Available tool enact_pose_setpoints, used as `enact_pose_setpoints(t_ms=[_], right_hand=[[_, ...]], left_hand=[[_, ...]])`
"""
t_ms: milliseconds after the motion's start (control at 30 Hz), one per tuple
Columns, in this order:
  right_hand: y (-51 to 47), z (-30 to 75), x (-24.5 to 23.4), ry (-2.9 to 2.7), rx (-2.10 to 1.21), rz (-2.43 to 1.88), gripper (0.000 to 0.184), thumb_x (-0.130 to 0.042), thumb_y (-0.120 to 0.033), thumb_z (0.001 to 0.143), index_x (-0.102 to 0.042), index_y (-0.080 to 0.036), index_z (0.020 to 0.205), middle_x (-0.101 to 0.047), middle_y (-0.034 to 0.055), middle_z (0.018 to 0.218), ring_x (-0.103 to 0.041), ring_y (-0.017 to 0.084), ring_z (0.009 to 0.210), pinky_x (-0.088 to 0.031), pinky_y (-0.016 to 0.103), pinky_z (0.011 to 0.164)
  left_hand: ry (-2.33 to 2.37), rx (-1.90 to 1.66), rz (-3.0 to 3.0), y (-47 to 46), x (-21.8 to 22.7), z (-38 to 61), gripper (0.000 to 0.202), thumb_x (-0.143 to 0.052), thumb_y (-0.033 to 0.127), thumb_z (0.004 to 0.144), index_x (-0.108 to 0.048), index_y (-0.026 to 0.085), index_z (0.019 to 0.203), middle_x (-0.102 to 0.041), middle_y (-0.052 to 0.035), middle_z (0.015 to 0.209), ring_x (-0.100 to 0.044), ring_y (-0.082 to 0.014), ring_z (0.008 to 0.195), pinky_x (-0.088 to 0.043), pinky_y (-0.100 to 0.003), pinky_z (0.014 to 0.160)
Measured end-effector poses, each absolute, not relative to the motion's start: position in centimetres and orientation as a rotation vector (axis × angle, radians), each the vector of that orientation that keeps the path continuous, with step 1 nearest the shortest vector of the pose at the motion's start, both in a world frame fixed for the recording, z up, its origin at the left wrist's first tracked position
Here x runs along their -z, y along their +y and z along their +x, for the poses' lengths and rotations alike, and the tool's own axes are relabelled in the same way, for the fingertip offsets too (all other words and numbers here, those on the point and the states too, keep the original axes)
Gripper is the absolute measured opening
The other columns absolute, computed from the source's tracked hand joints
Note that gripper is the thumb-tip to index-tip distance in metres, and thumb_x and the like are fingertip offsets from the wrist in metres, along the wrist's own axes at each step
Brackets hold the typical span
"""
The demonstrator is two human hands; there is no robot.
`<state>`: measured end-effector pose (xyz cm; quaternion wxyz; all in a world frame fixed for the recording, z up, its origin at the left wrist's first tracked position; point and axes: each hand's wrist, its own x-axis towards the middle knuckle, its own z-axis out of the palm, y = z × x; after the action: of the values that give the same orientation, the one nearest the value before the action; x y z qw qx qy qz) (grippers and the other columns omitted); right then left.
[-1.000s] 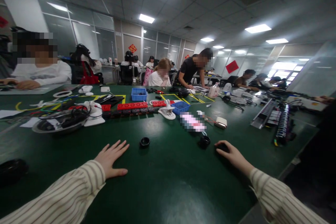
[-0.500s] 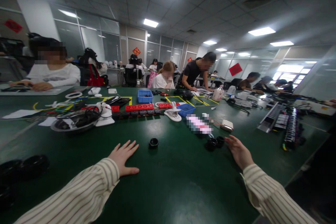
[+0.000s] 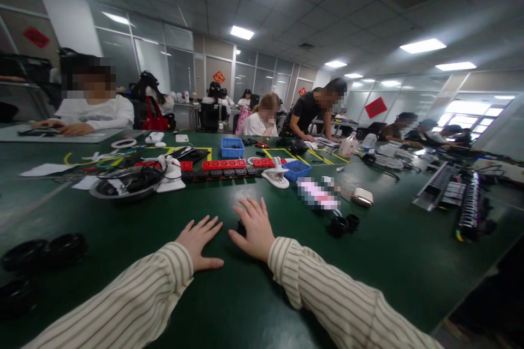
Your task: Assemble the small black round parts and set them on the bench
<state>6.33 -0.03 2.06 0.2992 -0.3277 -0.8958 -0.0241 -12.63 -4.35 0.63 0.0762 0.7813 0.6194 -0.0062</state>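
right hand (image 3: 254, 232) over the cap (image 3: 241, 227), left hand (image 3: 198, 244) spread

i am looking through the head camera at a green table (image 3: 237, 305), with both striped sleeves reaching in from the near side. the left hand is resting palm down, its fingers fanning out and its thumb standing well apart from them.

the right hand is slanting in just beside it and covering most of the black cap; i am seeing only a dark bit between thumb and forefinger. those two are standing apart, but i cannot tell whether they are clamping on the cap or merely hanging over it. the cap is sitting just right of the left fingertips.

farther right, two caps (image 3: 339, 226) are standing close together, near a box (image 3: 363, 197) and a pink thing (image 3: 317, 193) that is showing only as blurred squares. at the left, three black parts (image 3: 65, 249) are lying near each other.

beyond the hands, a bowl (image 3: 120, 194) of cables, a red strip (image 3: 224, 164), a white clip (image 3: 275, 177) and a blue tray (image 3: 295, 170) are forming a row. across from me, a person in black (image 3: 313, 112) is leaning over the far side.
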Motion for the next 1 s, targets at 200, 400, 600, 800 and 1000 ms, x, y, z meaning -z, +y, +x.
enact_pose_setpoints(t_ms=[200,400,600,800,1000], right_hand=[[1.1,4.8,-1.2,-2.678,-0.079,-0.841,0.021,-0.046,-0.023,0.079,-0.060,-0.019,0.094,-0.059,0.0055,0.103,-0.051,0.019,0.097,-0.029,0.042,0.097],[-4.7,14.7,-1.1,-2.622,-0.172,-0.932,0.023,-0.041,-0.008,0.067,-0.055,-0.016,0.083,-0.054,0.0058,0.083,-0.048,0.017,0.080,-0.040,0.030,0.072],[-7.3,26.5,-1.8,-2.497,-0.136,-1.414,0.015,-0.035,-0.011,0.075,-0.049,-0.016,0.075,-0.050,0.0062,0.081,-0.045,0.018,0.078,-0.037,0.032,0.071],[-2.0,36.6,-0.9,-1.863,-0.146,-1.681,0.009,-0.052,-0.025,0.059,-0.053,-0.017,0.064,-0.051,0.0025,0.071,-0.045,0.018,0.071,-0.035,0.032,0.068],[5.7,40.6,-0.9,-1.025,-0.261,-1.421,0.025,-0.048,-0.034,0.055,-0.045,-0.018,0.073,-0.036,-0.0042,0.060,-0.037,0.010,0.050,-0.031,0.023,0.047]], left_hand=[[1.862,0.003,2.352,-4.4,-0.6,-12.6,0.092,-0.042,0.075,0.062,-0.027,0.021,0.135,-0.020,-0.0072,0.143,-0.016,-0.0320,0.131,-0.017,-0.055,0.103],[1.863,0.014,2.338,-4.4,-0.7,-12.6,0.088,-0.043,0.072,0.064,-0.026,0.024,0.135,-0.020,-0.0042,0.143,-0.017,-0.0306,0.131,-0.017,-0.054,0.104],[1.864,-0.006,2.376,-4.2,-0.1,-12.9,0.084,-0.042,0.070,0.066,-0.027,0.024,0.134,-0.021,-0.0037,0.143,-0.019,-0.0307,0.131,-0.019,-0.055,0.103],[1.878,-0.010,2.369,-4.1,0.2,-13.1,0.080,-0.042,0.069,0.068,-0.027,0.026,0.134,-0.022,-0.0035,0.142,-0.020,-0.0304,0.131,-0.020,-0.055,0.103],[1.884,0.002,2.394,-4.0,0.3,-13.2,0.080,-0.041,0.068,0.069,-0.027,0.024,0.134,-0.022,-0.0057,0.142,-0.020,-0.0304,0.131,-0.021,-0.054,0.102]])
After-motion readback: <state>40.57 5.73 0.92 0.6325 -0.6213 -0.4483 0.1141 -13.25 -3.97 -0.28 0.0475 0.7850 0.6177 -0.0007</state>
